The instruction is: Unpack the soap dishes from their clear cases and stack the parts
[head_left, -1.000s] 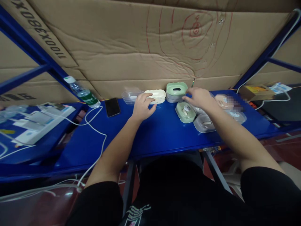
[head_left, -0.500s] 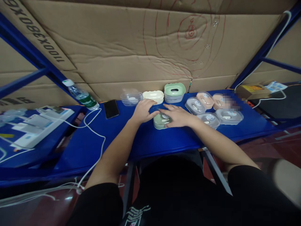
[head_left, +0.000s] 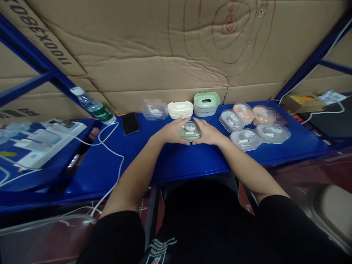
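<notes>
A green soap box (head_left: 190, 136) with a clear lid and a round sticker sits at the middle of the blue table. My left hand (head_left: 174, 132) wraps round its left side, and my right hand (head_left: 208, 132) closes on the right side. The fingertips of both hands come near each other at the far edge, and the thumbs lie at the near edge. Just behind my hands stand a stack of cream soap trays (head_left: 180, 109), a stack of clear lids (head_left: 154, 112) and a stack of green and grey trays (head_left: 206, 104).
Several lidded soap boxes, among them a grey one (head_left: 245, 140) and a peach one (head_left: 243, 113), lie on the right of the table (head_left: 189, 165). A phone (head_left: 130, 123), a water bottle (head_left: 95, 108) and a white cable (head_left: 120, 157) are at left. Cardboard (head_left: 137, 47) rises behind.
Both hands have closed in on the green soap box from its two sides. Before, my left hand hovered apart with fingers spread. The view has shifted slightly.
</notes>
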`<state>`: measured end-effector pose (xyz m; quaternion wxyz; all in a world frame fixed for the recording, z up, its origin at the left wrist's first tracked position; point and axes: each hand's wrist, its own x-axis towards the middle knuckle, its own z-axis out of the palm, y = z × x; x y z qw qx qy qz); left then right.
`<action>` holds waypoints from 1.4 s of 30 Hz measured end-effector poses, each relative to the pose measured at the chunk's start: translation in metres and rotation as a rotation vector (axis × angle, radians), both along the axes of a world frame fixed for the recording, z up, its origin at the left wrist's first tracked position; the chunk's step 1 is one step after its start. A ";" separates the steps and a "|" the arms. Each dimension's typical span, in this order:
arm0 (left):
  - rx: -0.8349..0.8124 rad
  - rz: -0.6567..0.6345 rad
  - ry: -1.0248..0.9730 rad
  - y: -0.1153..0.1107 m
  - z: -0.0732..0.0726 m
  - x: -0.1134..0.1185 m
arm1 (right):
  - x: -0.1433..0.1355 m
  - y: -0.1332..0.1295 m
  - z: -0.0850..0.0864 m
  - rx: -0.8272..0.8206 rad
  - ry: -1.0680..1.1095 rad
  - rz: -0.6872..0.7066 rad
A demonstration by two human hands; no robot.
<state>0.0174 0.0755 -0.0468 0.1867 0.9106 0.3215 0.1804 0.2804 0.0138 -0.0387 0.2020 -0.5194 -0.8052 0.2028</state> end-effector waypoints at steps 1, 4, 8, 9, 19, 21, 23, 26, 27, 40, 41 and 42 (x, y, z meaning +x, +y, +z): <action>-0.002 0.004 -0.003 0.001 -0.001 0.000 | 0.003 0.001 -0.001 -0.009 0.012 0.000; -0.013 0.007 -0.058 0.003 -0.001 0.000 | 0.006 0.005 -0.004 -0.004 0.109 0.010; -0.114 0.036 -0.173 0.006 -0.001 -0.005 | 0.006 0.007 -0.003 -0.015 0.308 0.009; -0.146 0.039 -0.199 0.006 -0.001 -0.006 | 0.006 0.007 -0.003 -0.021 0.341 0.002; -0.258 0.040 -0.558 0.013 0.001 -0.012 | -0.003 0.002 -0.002 0.002 0.444 -0.047; -0.183 0.165 -0.655 0.017 0.000 -0.013 | -0.005 0.001 -0.002 0.013 0.449 -0.030; -0.087 0.341 -0.758 0.023 -0.001 -0.014 | -0.007 0.000 -0.002 0.023 0.445 -0.031; 0.025 0.603 -0.903 0.031 -0.003 -0.019 | -0.008 -0.001 -0.001 0.039 0.424 -0.040; 0.072 0.675 -0.945 0.034 -0.004 -0.021 | -0.008 -0.001 -0.001 0.038 0.414 -0.038; -0.050 0.906 -1.131 0.042 0.001 -0.026 | -0.008 -0.001 -0.003 0.015 0.338 -0.025; -0.050 0.901 -1.132 0.041 0.001 -0.026 | -0.007 -0.001 -0.002 0.015 0.337 -0.029; -0.042 0.896 -1.132 0.040 0.001 -0.026 | -0.007 -0.001 -0.002 0.015 0.337 -0.033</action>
